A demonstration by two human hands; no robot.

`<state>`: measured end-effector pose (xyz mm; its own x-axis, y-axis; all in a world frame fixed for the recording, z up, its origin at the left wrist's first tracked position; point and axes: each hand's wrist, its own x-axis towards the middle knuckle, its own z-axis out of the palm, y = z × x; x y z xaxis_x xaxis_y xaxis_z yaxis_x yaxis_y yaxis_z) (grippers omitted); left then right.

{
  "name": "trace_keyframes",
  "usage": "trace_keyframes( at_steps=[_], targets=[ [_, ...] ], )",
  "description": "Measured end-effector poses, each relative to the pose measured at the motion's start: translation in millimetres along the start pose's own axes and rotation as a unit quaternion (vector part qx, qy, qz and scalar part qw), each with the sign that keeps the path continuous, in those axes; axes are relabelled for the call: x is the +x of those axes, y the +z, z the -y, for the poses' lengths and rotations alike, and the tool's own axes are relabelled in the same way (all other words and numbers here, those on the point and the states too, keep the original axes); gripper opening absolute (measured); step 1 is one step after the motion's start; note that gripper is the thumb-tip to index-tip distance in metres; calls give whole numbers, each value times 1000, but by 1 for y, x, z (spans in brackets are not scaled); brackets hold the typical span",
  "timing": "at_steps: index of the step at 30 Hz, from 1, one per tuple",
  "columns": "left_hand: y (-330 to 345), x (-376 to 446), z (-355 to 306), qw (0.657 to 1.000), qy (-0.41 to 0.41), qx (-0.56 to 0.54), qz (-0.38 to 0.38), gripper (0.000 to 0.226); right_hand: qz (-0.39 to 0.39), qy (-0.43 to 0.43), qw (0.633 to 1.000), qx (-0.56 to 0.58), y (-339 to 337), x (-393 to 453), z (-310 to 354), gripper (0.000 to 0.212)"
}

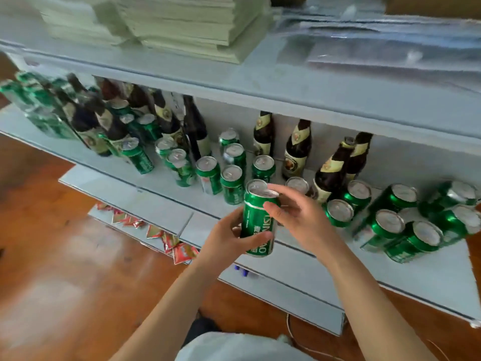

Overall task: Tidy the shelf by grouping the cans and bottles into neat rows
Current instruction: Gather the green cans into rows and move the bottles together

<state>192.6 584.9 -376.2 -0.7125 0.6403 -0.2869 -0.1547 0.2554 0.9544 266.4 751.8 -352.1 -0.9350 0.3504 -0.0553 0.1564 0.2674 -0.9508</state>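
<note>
Both hands grasp one green Tsingtao can (257,220), silver top, at shelf (161,204) front edge: left hand (229,238) low, right hand (294,214) high.

Place: a small shop or stockroom.
Shelving: grey metal shelf (166,204) in tiers, retail style.
Stock: many green cans (209,174) and brown bottles (296,149); red packets (182,252) on a lower tier.
Above: paper stacks (182,24).
Floor: wood floor (65,269).
</note>
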Motion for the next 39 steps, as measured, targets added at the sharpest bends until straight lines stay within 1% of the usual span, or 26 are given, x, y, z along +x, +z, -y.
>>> trace_keyframes(
  at_steps=[1, 2, 3, 4, 5, 7, 9, 10, 12, 15, 17, 18, 20, 21, 24, 27, 29, 31, 33, 36, 37, 39],
  targets=[
    [-19, -2, 1, 1000, 0, 3, -5, 61, 3, -3, 1000, -7, 14, 8, 7, 56],
    [-36, -3, 1, 1000, -5, 7, -4, 60, -16, -6, 1000, -25, 25, 13, 13, 55],
    [-50, -3, 1, 1000, -8, 4, -2, 61, -60, -15, 996, -58, 32, 16, 17, 54],
    [-62, -2, 1, 1000, -12, -6, -4, 60, -120, -33, 987, -102, 35, 18, 18, 50],
    [-71, 1, 2, 1000, -15, -16, -2, 60, -191, -52, 969, -150, 33, 19, 17, 45],
    [-80, 7, 2, 999, -21, -23, 8, 62, -328, -82, 912, -235, 17, 15, 4, 33],
    [-78, 14, -1, 999, -15, -25, 23, 63, -432, -84, 852, -283, -9, 6, -20, 30],
    [-73, 17, -2, 999, -12, -25, 30, 60, -466, -74, 827, -305, -24, -2, -35, 32],
    [-59, 23, -4, 999, -9, -27, 42, 59, -505, -32, 794, -337, -52, -22, -67, 44],
    [-33, 30, -2, 998, -10, -39, 56, 58, -514, 56, 776, -361, -82, -52, -113, 65],
    [-15, 32, 0, 997, -15, -45, 59, 55, -495, 86, 789, -354, -94, -66, -133, 73],
    [-6, 33, 0, 997, -15, -47, 62, 53, -482, 91, 804, -337, -99, -70, -138, 75],
    [9, 34, 1, 997, -13, -43, 69, 47, -449, 115, 846, -263, -105, -73, -139, 80],
    [16, 35, 2, 996, -11, -41, 73, 45, -435, 124, 860, -235, -109, -74, -140, 83],
    [33, 35, 1, 995, -11, -39, 93, 48, -430, 124, 868, -214, -119, -77, -142, 92],
    [44, 34, 0, 994, -8, -36, 100, 47, -429, 151, 870, -191, -133, -82, -147, 102],
    [50, 33, -1, 994, -7, -37, 98, 46, -410, 164, 882, -165, -144, -83, -151, 93],
    [55, 32, 0, 995, -5, -34, 96, 44, -397, 168, 898, -92, -149, -84, -150, 82],
    [57, 30, 0, 995, -2, -34, 95, 44, -411, 148, 898, -55, -144, -89, -141, 76],
    [55, 28, 1, 995, 4, -42, 95, 48, -463, 61, 881, -79, -133, -103, -103, 74],
    [53, 27, 1, 994, 5, -49, 93, 49, -463, 28, 882, -78, -130, -107, -87, 71],
    [45, 24, 2, 994, 5, -69, 87, 49, -415, -14, 909, -34, -119, -106, -49, 62]
  ],
)
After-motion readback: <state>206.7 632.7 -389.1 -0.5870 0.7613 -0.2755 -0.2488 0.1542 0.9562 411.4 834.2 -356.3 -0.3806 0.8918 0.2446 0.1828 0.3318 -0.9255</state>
